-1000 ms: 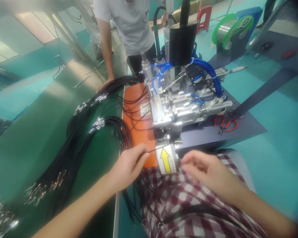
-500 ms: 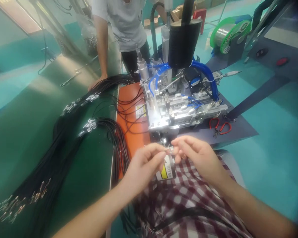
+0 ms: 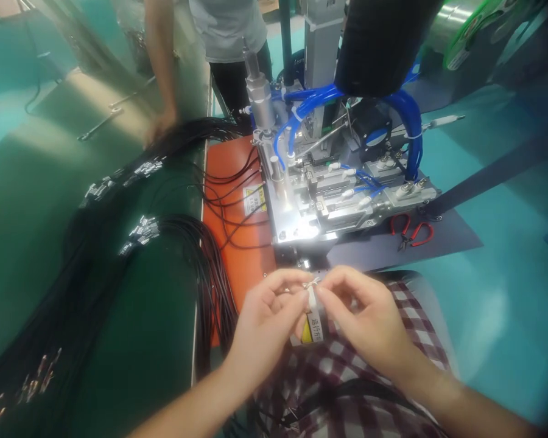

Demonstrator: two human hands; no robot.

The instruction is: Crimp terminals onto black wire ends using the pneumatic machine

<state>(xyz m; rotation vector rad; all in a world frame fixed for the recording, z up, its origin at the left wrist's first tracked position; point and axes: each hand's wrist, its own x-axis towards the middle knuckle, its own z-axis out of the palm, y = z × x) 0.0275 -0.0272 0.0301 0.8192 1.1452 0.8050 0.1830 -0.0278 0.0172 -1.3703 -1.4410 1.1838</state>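
My left hand [image 3: 267, 319] and my right hand [image 3: 368, 316] meet fingertip to fingertip just in front of a metal machine [image 3: 319, 201] with blue hoses [image 3: 310, 103]. Both pinch a small white and metal cable end [image 3: 311, 288] between thumb and fingers. Below the fingers shows a plate with a yellow arrow label [image 3: 311, 328]. An orange mat [image 3: 237, 213] lies left of the machine, with black cables across it. My lap in a checked cloth [image 3: 338, 377] is under the hands.
Bundles of black cables [image 3: 132, 243] with metal terminals lie on the green belt [image 3: 50, 201] to the left. Another person in a grey shirt [image 3: 228, 24] stands at the far side, a hand [image 3: 158, 125] resting on the belt. Red-handled pliers [image 3: 408, 231] lie right of the machine.
My hands have come together from apart and now pinch the cable end between them. The view has moved closer to the machine.
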